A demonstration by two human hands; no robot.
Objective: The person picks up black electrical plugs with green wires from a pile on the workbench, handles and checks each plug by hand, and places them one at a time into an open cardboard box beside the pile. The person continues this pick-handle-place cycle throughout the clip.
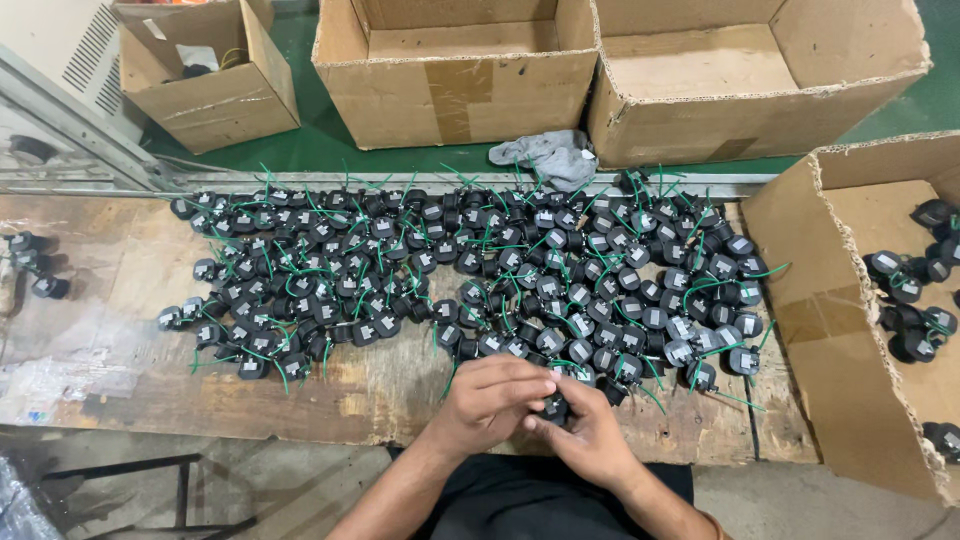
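My left hand [488, 398] and my right hand [587, 430] meet at the near edge of a worn wooden workbench [120, 280]. Together they hold one small black round part [555, 408], mostly hidden by the fingers. Just beyond the hands, a wide spread of several identical black round parts with green wires [480, 270] covers the bench from left to right.
A cardboard box [850, 330] at the right holds several of the same black parts. Three open cardboard boxes [455, 80] stand on the green floor behind the bench, with a grey rag [555, 155] in front of them. A few stray parts [35, 265] lie at the far left.
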